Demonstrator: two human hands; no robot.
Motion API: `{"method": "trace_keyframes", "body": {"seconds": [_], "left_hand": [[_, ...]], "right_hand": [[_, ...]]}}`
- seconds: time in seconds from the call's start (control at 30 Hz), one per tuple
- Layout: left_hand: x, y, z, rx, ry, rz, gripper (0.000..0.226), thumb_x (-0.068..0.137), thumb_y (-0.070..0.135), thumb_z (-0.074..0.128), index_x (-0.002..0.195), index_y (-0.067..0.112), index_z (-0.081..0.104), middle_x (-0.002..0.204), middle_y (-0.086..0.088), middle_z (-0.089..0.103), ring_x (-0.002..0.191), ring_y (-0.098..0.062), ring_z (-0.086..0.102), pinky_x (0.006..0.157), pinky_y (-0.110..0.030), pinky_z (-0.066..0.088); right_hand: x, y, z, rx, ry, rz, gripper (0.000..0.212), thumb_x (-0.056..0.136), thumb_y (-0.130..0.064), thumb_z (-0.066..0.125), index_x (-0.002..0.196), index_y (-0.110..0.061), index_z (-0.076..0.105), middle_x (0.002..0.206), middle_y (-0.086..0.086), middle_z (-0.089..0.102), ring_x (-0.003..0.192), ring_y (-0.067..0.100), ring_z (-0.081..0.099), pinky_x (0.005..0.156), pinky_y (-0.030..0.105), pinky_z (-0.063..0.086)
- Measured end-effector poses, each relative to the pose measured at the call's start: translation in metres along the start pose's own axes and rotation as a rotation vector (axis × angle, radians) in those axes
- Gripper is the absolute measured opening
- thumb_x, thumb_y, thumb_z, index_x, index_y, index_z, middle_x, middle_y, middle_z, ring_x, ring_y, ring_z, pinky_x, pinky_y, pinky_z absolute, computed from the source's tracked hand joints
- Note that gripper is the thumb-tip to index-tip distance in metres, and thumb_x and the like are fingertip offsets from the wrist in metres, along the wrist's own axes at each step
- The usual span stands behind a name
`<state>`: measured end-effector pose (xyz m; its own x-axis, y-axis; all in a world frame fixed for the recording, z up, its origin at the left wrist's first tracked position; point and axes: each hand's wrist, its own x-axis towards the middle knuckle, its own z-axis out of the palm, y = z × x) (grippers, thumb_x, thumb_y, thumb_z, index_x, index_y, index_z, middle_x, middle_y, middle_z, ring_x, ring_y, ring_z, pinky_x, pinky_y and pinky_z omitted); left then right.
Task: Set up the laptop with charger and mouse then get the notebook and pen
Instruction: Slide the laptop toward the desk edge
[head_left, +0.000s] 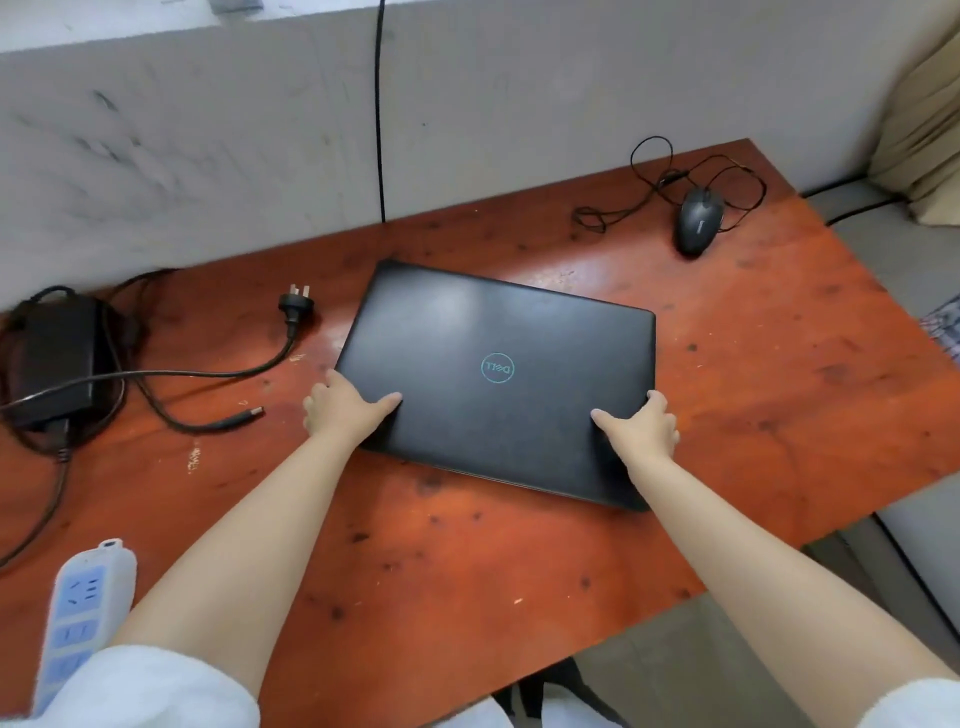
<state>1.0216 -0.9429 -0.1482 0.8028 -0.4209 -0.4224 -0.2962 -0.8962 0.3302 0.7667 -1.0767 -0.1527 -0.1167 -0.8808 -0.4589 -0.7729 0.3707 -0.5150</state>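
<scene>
A closed black laptop (498, 364) with a teal round logo lies flat in the middle of the red-brown table (467, 561). My left hand (345, 408) grips its near left corner, thumb on the lid. Gripping the near right corner is my right hand (641, 428), thumb also on top. At the far left sits the black charger brick (54, 358); its wall plug (297, 307) and barrel connector (249, 414) lie loose on the table left of the laptop. A black wired mouse (698, 221) rests at the far right with its cable tangled. No notebook or pen is in view.
A white and blue power strip (78, 613) lies at the table's near left edge. A grey wall (208, 156) backs the table, with a black cable (380, 109) running down it. The table's right edge drops to a grey floor (727, 670).
</scene>
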Motion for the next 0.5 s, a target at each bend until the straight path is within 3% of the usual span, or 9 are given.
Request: {"method": "trace_keyframes", "body": {"seconds": [0.1,0.23,0.5], "left_hand": [[-0.001,-0.003,0.003,-0.04,0.001,-0.03,0.09,0.071,0.048,0.07,0.135,0.0,0.029,0.135,-0.025,0.045,0.126,-0.041,0.039,0.106,-0.045,0.033],[-0.007,-0.001,0.002,-0.118,-0.011,-0.107,0.076,0.069,0.042,0.074,0.122,0.001,0.04,0.13,-0.023,0.051,0.121,-0.04,0.045,0.1,-0.045,0.04],[-0.079,0.002,0.032,-0.174,0.028,-0.386,0.074,0.071,0.042,0.074,0.12,-0.001,0.038,0.131,-0.023,0.049,0.123,-0.039,0.042,0.099,-0.043,0.039]], "right_hand": [[0.004,0.001,0.001,0.051,0.018,0.025,0.077,0.076,-0.03,0.07,0.138,-0.013,0.027,0.138,0.019,0.04,0.129,0.036,0.031,0.103,0.046,0.034],[0.012,0.002,-0.006,0.081,0.019,0.019,0.074,0.077,-0.027,0.07,0.138,-0.013,0.03,0.137,0.019,0.042,0.129,0.036,0.033,0.105,0.046,0.034],[0.036,-0.001,-0.034,-0.087,-0.072,-0.171,0.069,0.079,-0.026,0.066,0.138,-0.015,0.032,0.14,0.017,0.041,0.131,0.036,0.031,0.108,0.049,0.034]]}}
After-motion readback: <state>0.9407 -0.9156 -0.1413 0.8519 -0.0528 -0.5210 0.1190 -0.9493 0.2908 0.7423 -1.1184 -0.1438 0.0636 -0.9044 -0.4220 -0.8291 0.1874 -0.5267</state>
